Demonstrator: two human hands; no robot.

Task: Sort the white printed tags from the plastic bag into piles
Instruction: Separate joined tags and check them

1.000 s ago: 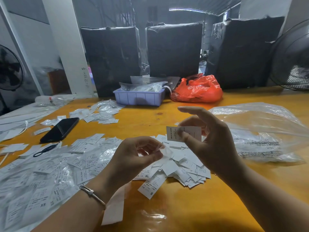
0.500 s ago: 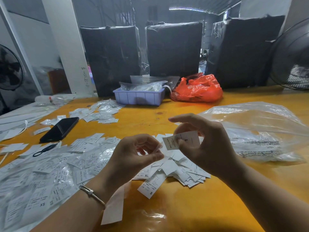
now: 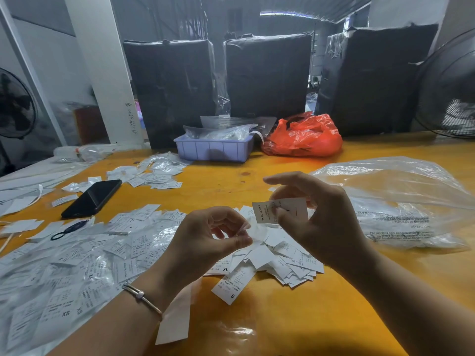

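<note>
My right hand (image 3: 321, 222) pinches one white printed tag (image 3: 290, 210) reading "MADE IN CHINA", held above the table. Just left of it is my left hand (image 3: 205, 240), fingers curled, thumb and forefinger closed on a small blurred white piece (image 3: 255, 232). Beneath both hands lies a pile of white tags (image 3: 288, 260), with XL and S showing. A wide spread of tags (image 3: 77, 258), some in clear sleeves and some marked XS, covers the left. A smaller pile (image 3: 154, 173) lies farther back. The clear plastic bag (image 3: 401, 201) sits at the right.
On the yellow table (image 3: 257, 181) a black phone (image 3: 92, 197) and a black ring loop (image 3: 69, 228) lie at the left. A lavender tray (image 3: 213, 150) and a red bag (image 3: 303, 137) stand at the back before black wrapped boxes (image 3: 267, 75). A fan (image 3: 449, 86) stands at the right.
My right hand has lowered a little with the tag and turned it, so its print now faces me. My left hand has stayed almost still.
</note>
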